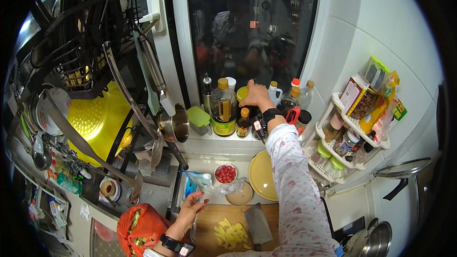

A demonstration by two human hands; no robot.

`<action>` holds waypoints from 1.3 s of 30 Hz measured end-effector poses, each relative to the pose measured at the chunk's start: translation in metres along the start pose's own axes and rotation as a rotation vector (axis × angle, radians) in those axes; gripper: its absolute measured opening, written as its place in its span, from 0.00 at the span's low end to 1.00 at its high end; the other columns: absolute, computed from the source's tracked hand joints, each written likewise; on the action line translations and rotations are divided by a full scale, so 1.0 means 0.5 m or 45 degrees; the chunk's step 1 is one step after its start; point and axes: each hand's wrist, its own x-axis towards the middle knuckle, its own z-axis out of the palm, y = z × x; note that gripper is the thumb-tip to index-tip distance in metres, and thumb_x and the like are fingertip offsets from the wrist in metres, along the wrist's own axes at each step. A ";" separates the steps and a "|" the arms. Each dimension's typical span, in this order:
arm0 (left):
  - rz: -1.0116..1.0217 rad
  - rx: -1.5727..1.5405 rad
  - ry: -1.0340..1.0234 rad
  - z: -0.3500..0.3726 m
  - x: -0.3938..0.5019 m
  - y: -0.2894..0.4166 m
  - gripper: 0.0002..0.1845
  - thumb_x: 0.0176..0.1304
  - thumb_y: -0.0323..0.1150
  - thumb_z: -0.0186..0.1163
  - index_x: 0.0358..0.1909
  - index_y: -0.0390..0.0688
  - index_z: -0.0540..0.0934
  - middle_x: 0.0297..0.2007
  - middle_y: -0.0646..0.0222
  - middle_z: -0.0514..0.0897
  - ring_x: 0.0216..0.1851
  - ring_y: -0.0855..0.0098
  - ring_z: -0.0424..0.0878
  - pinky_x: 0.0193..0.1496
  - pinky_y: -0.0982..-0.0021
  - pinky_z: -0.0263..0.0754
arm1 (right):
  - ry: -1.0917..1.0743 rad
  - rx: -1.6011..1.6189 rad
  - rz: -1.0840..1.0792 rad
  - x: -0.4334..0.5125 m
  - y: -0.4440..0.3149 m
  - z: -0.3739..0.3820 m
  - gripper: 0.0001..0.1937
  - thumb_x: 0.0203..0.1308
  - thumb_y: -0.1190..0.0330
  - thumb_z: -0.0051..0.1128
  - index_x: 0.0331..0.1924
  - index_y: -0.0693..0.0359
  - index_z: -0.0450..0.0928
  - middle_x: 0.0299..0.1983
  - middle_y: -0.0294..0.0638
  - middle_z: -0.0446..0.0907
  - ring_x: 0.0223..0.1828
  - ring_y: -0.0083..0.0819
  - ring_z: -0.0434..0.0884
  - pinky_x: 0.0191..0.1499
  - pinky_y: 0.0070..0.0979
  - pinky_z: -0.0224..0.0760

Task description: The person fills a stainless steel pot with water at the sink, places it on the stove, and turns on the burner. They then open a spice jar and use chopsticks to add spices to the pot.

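Note:
My right hand reaches to the windowsill, its fingers at a yellow-lidded container among bottles; whether they grip it is hidden. Over the left edge of the wooden cutting board is my left hand, holding nothing, fingers apart. Sliced yellow pieces lie on the board beside a cleaver. Behind the board stand a bowl of small red fruits, a tan round dish with clear plastic wrap, and a large yellow lid or plate partly behind my right arm.
A red plastic bag of peelings stands left of the board. Kitchen tools and a yellow colander crowd the left rack. A large oil bottle stands on the sill. At right are a white tiered shelf and a glass lid.

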 end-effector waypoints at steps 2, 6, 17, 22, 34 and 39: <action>0.009 -0.004 -0.011 0.002 0.000 -0.001 0.16 0.62 0.28 0.55 0.52 0.45 0.69 0.53 0.70 0.72 0.51 0.68 0.76 0.48 0.72 0.70 | 0.038 0.014 -0.021 -0.002 0.001 -0.002 0.42 0.24 0.51 0.73 0.47 0.63 0.66 0.43 0.52 0.77 0.47 0.48 0.76 0.50 0.34 0.70; -0.018 -0.016 0.007 0.006 -0.004 -0.004 0.16 0.62 0.27 0.55 0.52 0.45 0.69 0.53 0.70 0.73 0.51 0.68 0.76 0.48 0.73 0.70 | 0.150 0.046 -0.013 -0.001 -0.003 -0.026 0.40 0.23 0.52 0.73 0.45 0.62 0.66 0.41 0.50 0.78 0.46 0.46 0.76 0.49 0.35 0.70; 0.170 0.018 -0.090 0.026 -0.009 -0.004 0.23 0.57 0.23 0.59 0.54 0.45 0.66 0.56 0.65 0.69 0.51 0.67 0.75 0.48 0.71 0.71 | 0.529 -0.008 -0.054 -0.078 -0.057 -0.250 0.36 0.23 0.51 0.70 0.41 0.59 0.69 0.36 0.45 0.78 0.43 0.43 0.76 0.46 0.34 0.64; 0.331 0.133 -0.232 0.065 -0.039 0.025 0.33 0.49 0.21 0.64 0.57 0.40 0.61 0.57 0.64 0.67 0.53 0.68 0.70 0.50 0.71 0.71 | 0.634 0.029 -0.143 -0.203 -0.097 -0.378 0.38 0.22 0.49 0.71 0.42 0.60 0.69 0.38 0.46 0.78 0.44 0.46 0.76 0.46 0.36 0.66; 0.448 0.237 -0.552 0.097 -0.196 -0.049 0.39 0.46 0.27 0.68 0.60 0.44 0.59 0.58 0.66 0.67 0.52 0.74 0.69 0.53 0.72 0.62 | 0.212 0.222 0.142 -0.713 -0.126 -0.421 0.43 0.22 0.46 0.71 0.46 0.64 0.68 0.39 0.49 0.77 0.41 0.43 0.78 0.45 0.29 0.70; 0.373 0.331 -0.616 0.117 -0.235 -0.152 0.42 0.43 0.30 0.71 0.60 0.43 0.59 0.58 0.66 0.68 0.52 0.73 0.68 0.52 0.71 0.62 | 0.124 0.152 0.361 -0.925 -0.112 -0.330 0.43 0.21 0.48 0.72 0.47 0.62 0.67 0.41 0.52 0.76 0.45 0.46 0.76 0.48 0.33 0.68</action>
